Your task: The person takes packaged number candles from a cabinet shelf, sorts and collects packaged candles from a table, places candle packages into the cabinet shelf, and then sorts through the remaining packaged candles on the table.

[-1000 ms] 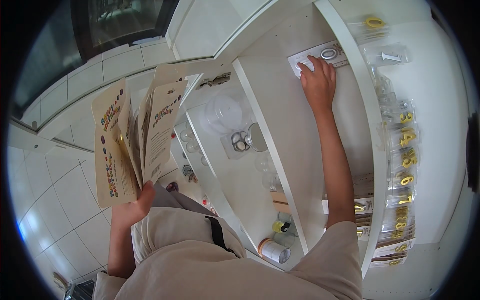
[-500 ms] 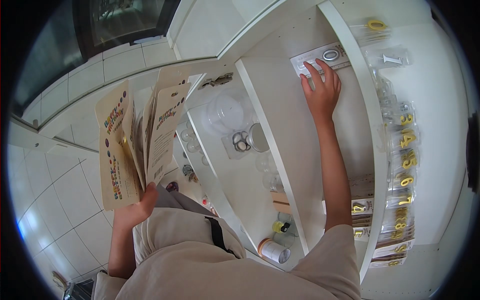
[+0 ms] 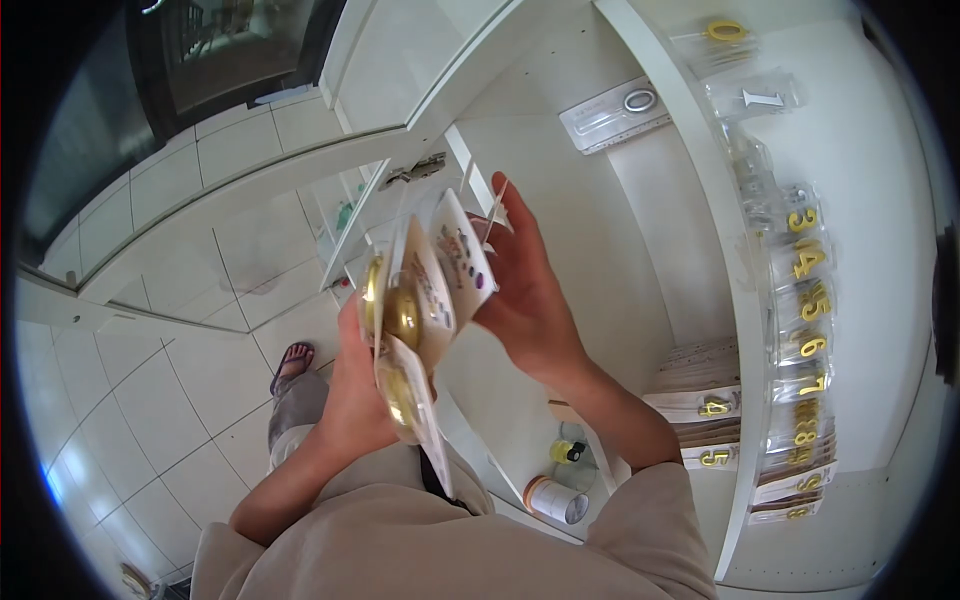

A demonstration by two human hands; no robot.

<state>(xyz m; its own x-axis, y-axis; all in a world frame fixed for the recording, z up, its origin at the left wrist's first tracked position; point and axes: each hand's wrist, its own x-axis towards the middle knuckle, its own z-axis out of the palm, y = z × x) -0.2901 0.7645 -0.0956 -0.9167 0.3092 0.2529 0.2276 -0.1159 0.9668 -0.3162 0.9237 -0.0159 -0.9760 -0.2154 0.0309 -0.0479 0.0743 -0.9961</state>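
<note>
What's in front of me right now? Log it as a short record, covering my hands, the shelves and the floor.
Left hand: holding carded packs with shiny gold contents
Right hand: beside those packs, grip partly hidden
Shelf: silver 0 pack, packs showing 4 and 5
Far right: gold numbers, including 3 to 7
Floor: pale tiles, sandalled foot

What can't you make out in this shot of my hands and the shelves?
Head view: the gold items in the held packs, shapes unclear from tilt and blur.
Head view: some fingers of the left hand, hidden behind those packs.
Head view: fine print on the silver zero pack, too small.
</note>
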